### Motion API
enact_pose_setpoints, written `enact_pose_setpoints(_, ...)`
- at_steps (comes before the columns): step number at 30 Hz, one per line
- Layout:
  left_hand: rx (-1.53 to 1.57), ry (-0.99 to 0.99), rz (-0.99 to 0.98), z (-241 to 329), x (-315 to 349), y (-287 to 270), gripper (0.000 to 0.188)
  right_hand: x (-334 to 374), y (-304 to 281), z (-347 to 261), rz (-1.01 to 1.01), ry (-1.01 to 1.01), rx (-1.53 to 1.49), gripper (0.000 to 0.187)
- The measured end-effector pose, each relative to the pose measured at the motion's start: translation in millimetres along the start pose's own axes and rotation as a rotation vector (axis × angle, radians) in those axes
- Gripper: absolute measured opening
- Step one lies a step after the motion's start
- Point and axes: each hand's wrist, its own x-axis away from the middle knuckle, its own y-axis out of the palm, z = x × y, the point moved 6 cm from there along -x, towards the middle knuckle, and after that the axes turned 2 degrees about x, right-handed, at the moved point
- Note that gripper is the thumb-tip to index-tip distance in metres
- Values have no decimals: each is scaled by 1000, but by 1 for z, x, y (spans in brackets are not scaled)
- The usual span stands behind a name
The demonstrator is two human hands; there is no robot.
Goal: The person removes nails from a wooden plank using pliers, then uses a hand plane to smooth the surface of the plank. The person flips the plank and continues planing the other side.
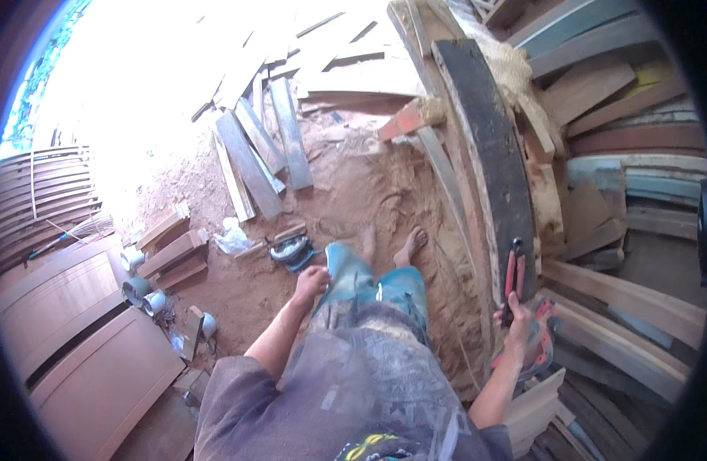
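Jutting forward, the slim tool shows red-and-black.

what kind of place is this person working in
Most likely a woodworking shop or timber store: boards are heaped along the right side, flat wooden panels lie at the left, and the right hand holds a red-handled tool by a long dark plank.

It's a woodworking shop, brown dust all underfoot, timber piling up right, wooden panels left!
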Motion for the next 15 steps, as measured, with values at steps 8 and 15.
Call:
enact_pose_setpoints(8, 24, -65, 59, 21, 7, -23, 27, 20, 19, -24, -79, -31, 70, 48)
enact_pose_setpoints(15, -199, 293, -209, 152, 37, 81, 26, 50, 68, -11, -180, -209, -313, 34)
